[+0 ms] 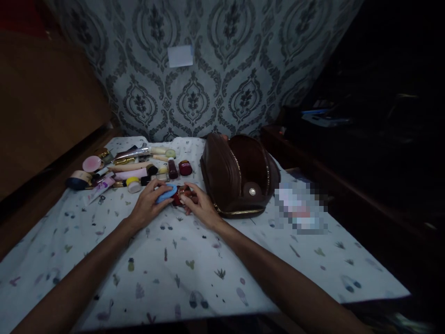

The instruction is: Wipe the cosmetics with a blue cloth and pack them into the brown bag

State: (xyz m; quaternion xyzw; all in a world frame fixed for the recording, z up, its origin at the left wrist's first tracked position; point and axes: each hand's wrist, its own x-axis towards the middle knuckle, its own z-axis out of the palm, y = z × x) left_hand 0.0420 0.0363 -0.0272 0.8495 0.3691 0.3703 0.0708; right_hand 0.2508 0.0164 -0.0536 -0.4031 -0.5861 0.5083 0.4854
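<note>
My left hand (146, 204) is closed around a light blue, oval, flat-looking object (167, 193) just above the table. Against it, my right hand (200, 207) pinches a small dark red, glossy item (177, 196); fingers cover much of it, so its kind is unclear. Both hands meet in front of the cosmetics pile. Right beside my right hand stands a brown cosmetic bag (220, 181), its zipped top gaping. Behind my hands lie a dark red round container (185, 167) and a dark red small bottle (172, 168).
Several cosmetics are heaped at the left, among them a pink round compact (92, 163), a squeeze tube (99, 190) and a yellow-rimmed jar (133, 184). A blurred-out item (301, 207) lies right of the bag. The patterned tablecloth (167, 278) covers the table, with a patterned wall behind.
</note>
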